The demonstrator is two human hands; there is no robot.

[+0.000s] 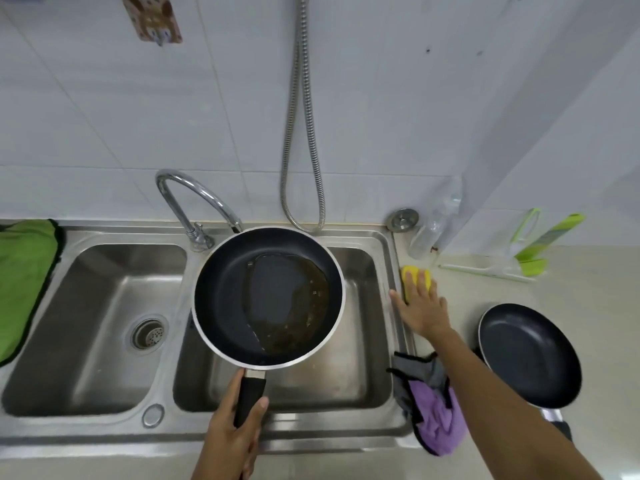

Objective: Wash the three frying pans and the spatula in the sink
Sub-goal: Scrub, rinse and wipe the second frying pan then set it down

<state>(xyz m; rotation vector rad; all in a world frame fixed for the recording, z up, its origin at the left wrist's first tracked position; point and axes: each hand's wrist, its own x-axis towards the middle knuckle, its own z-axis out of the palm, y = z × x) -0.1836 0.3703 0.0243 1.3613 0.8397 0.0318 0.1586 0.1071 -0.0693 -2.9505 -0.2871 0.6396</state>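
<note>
Your left hand (235, 434) grasps the black handle (250, 393) of the oily frying pan (225, 299), held above the right basin (360, 341). A second pan (530, 355) sits on the desk (588, 306) right of the sink rim. Farther back, your right hand (424, 306) rests flat, fingers straight, on the yellow sponge (410, 270).

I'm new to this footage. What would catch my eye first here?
The big black frying pan, greasy brown residue inside, held by its handle in the left hand over the right sink basin. Next, the right hand laid on a yellow sponge on the counter, near a second pan.
</note>
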